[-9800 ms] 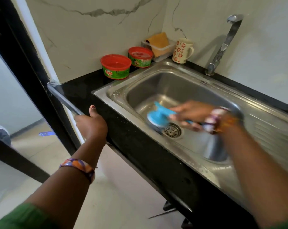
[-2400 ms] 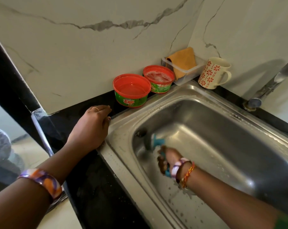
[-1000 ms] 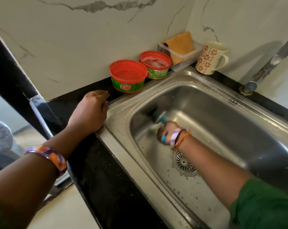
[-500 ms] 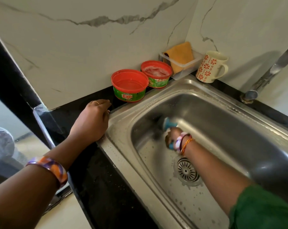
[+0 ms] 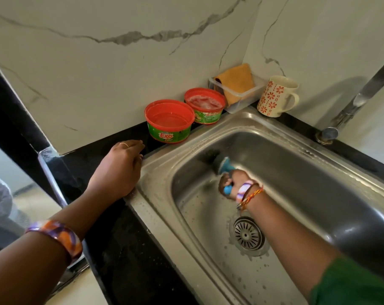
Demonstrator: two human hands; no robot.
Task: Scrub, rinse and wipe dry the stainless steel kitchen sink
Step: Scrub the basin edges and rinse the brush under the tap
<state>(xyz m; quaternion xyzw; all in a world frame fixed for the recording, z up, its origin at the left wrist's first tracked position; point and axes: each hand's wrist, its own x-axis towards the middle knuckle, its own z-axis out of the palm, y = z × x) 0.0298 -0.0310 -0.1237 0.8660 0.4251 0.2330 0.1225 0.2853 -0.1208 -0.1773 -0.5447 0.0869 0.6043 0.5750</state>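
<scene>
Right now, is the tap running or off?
Off, as far as visible: no stream falls from the tap into the sink; its spout end is out of frame.

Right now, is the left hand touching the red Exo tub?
Apart. The head view shows bare black counter between the left hand, resting at the sink rim corner, and the Exo tub.

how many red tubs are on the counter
2. The nearer red tub, labelled Exo, stands on the black counter beside the sink's far left corner. The second red tub, holding foamy liquid, stands just behind it, next to the clear tray. None seems hidden.
</scene>
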